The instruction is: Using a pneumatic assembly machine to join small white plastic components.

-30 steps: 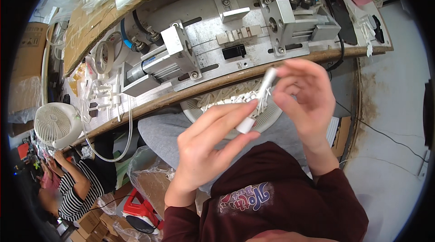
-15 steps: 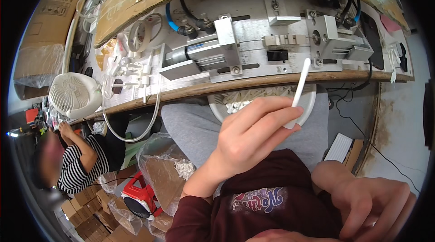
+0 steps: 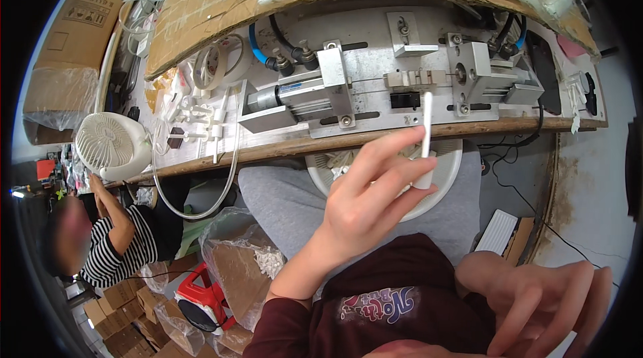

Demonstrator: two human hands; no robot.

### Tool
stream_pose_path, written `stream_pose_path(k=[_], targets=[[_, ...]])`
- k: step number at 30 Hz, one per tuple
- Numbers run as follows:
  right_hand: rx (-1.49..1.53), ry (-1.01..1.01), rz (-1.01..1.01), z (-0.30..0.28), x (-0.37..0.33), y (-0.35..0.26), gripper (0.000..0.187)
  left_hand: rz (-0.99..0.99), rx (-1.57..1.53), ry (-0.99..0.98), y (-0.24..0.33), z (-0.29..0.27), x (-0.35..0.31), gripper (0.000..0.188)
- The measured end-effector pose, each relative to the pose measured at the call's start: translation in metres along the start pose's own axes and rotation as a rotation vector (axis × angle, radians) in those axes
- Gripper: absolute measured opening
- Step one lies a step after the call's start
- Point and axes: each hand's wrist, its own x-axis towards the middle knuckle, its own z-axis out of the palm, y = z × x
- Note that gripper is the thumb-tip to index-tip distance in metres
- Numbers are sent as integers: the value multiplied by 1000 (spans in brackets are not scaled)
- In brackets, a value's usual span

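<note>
In my left hand [image 3: 365,200] is a slim white plastic stick [image 3: 426,127] with a rounded tip and a wider base. Thumb and fingers pinch it by the lower end, and it stands nearly upright in front of the metal fixture [image 3: 412,80]. Behind that hand, a white bowl [image 3: 445,184] of pale plastic parts rests on my lap, partly covered. My right hand [image 3: 542,298] is at the lower right, close to my body, its fingers bent and closed. A bit of white shows between them, but I cannot make out what it is.
Pneumatic cylinders [image 3: 295,97] flank the fixture on the bench. White branched parts [image 3: 201,117], a tape roll [image 3: 213,66] and a fan [image 3: 114,146] stand left. A cardboard sheet [image 3: 201,20] overhangs the back. A co-worker in a striped shirt [image 3: 110,251] sits at left.
My left hand has turned the white stick more upright and brought it slightly left. The right hand's fingers have shifted a little. The co-worker's hands have also moved.
</note>
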Motion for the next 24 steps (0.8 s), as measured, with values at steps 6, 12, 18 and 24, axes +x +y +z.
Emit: stream_pose_path(k=[6, 12, 18, 24], targets=[[-39, -84, 62, -11, -14, -16, 5, 31, 165, 56, -20, 15, 5, 36], [-36, -199, -35, -17, -2, -9, 5, 100, 509, -11, -33, 25, 11, 29], [-57, -29, -9, -10, -17, -15, 7, 102, 644, -72, -31, 26, 21, 27], [-30, -213, -7, -23, -9, -15, 10, 54, 647, -91, -29, 20, 26, 29]])
